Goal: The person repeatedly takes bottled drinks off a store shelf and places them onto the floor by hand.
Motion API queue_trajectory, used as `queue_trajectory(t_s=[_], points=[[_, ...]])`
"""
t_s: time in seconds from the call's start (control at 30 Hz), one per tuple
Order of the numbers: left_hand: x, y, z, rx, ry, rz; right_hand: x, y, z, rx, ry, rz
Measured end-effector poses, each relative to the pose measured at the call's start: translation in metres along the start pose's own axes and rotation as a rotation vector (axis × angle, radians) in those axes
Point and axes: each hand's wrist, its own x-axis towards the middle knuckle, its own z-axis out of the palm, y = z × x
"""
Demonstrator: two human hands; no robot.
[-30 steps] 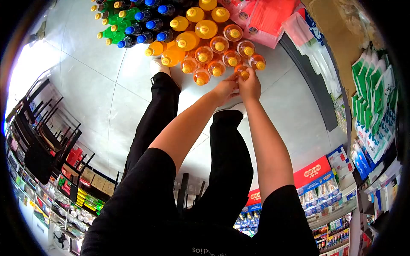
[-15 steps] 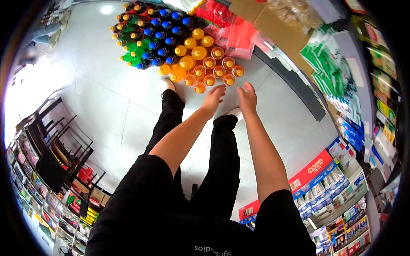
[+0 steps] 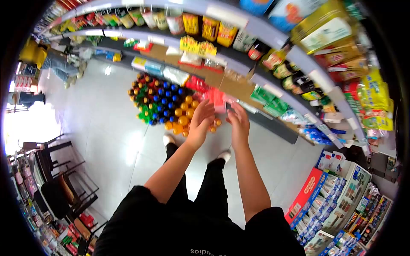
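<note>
L hand (image 3: 202, 123), R hand (image 3: 239, 123): fingers apart.
Orange btls (image 3: 183, 120) on flr (image 3: 106, 115), partly behind L hand; prob. upright, view blurred.

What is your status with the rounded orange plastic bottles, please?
Bare left grip and bare right grip open, looking empty. Rounded orange plastic bottles on pale tiled floor, beside dark blue-capped bottles. Left grip partly hides the orange ones.
</note>
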Motion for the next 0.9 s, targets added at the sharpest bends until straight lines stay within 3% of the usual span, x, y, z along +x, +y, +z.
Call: queue_trajectory(t_s=[0.17,0.3,0.37,0.47,0.7,0.9], points=[[-0.009,0.110,0.039,0.038,-0.118,0.216,-0.016,-0.108,0.013,0.050,-0.053,-0.247],[-0.008,0.179,0.067,0.000,-0.199,0.408,-0.036,-0.195,0.030,0.053,-0.095,-0.322],[-0.002,0.209,0.078,0.045,-0.234,0.500,-0.031,-0.217,0.034,0.038,-0.175,-0.523],[0.009,0.245,0.089,0.128,-0.315,0.644,-0.042,-0.263,0.045,0.052,-0.196,-0.603],[0.027,0.336,0.109,0.091,-0.514,0.773,-0.053,-0.339,0.069,-0.123,-0.101,-0.850],[0.057,0.402,0.126,0.183,-0.682,0.854,-0.052,-0.397,0.086,-0.068,-0.029,-0.953]])
